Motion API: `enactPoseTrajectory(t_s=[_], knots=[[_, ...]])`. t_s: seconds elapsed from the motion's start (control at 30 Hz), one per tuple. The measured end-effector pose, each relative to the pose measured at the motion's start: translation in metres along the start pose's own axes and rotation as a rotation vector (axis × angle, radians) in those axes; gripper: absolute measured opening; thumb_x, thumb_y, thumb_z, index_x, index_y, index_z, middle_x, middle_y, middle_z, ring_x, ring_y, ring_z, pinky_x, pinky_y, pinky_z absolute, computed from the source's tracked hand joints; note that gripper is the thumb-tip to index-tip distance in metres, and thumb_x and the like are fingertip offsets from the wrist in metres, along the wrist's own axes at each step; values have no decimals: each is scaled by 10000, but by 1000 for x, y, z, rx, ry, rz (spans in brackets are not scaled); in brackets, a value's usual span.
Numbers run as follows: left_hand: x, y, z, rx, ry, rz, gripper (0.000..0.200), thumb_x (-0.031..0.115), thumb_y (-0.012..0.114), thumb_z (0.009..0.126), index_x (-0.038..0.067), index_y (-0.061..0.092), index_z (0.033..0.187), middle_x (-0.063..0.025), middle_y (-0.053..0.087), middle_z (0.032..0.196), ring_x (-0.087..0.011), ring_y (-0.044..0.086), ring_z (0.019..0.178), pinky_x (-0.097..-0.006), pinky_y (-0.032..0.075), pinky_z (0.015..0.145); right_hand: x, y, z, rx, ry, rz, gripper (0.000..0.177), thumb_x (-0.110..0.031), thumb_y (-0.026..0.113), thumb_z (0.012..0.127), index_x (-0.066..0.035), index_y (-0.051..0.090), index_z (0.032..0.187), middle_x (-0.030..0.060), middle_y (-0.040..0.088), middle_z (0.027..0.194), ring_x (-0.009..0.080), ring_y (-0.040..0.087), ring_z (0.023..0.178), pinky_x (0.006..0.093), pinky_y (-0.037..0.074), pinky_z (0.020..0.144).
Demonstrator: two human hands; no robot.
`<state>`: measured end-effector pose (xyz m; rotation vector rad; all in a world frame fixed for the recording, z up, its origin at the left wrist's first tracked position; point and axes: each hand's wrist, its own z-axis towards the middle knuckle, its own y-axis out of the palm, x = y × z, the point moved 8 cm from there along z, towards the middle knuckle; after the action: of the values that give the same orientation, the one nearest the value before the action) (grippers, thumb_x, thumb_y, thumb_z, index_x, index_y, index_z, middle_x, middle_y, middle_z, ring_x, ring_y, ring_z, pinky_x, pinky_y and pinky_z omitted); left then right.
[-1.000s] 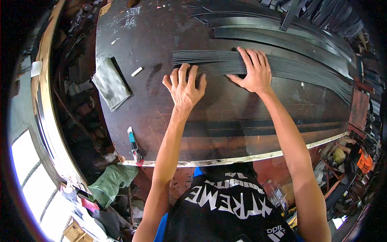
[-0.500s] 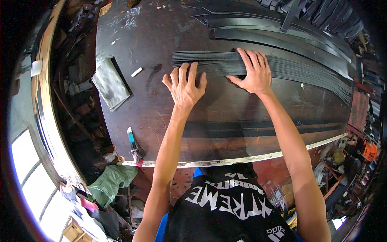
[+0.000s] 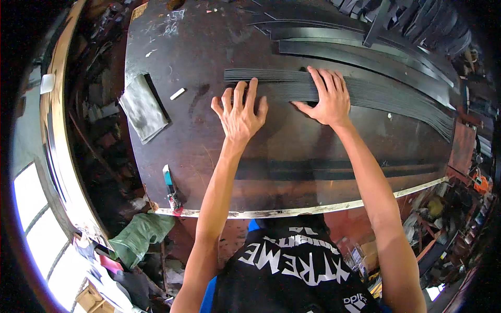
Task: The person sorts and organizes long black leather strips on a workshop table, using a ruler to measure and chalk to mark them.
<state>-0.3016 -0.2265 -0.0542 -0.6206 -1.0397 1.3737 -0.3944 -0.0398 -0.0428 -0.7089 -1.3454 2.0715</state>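
Observation:
A long bundle of thin dark grey strips (image 3: 386, 95) lies across the dark table (image 3: 172, 125), stacked side by side and curving down at its right end. My right hand (image 3: 331, 100) spans the bundle, its fingers over the far side and its thumb at the near side. Near the bundle's left end is my left hand (image 3: 241, 113), fingers spread and bent, with fingertips against or just over the near edge of the strips. Exact contact there is hard to tell.
Wider black strips (image 3: 360, 57) lie behind the bundle. At the left are a folded grey cloth (image 3: 143, 112), a white chalk piece (image 3: 178, 94) and a cutter knife with a teal part (image 3: 168, 180). Dark cut pieces (image 3: 433, 23) are heaped at the far right.
Both hands stay in nearly the same places. The left ends of the strips look a little more gathered together, and the view has shifted slightly.

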Motion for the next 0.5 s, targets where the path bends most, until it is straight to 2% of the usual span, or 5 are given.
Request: enactPoseTrajectory(t_s=[0.27,0.5], knots=[[-2,1,5,22,-39,-37,374,359,694,829,183,662,1157,-31,599,1197,-283,523,1100,-542,325,946,0,1,0,-16,5,0,894,-611,762,697,-94,520,1385,115,565,1225,317,547,1150,512,395,1088],[-1,3,5,-1,-20,-5,399,352,695,831,188,654,1192,-23,593,1229,-278,518,1099,-545,321,945,-1,0,1,-14,6,7,891,-618,763,695,-92,528,1374,111,569,1227,311,549,1152,513,396,1092]])
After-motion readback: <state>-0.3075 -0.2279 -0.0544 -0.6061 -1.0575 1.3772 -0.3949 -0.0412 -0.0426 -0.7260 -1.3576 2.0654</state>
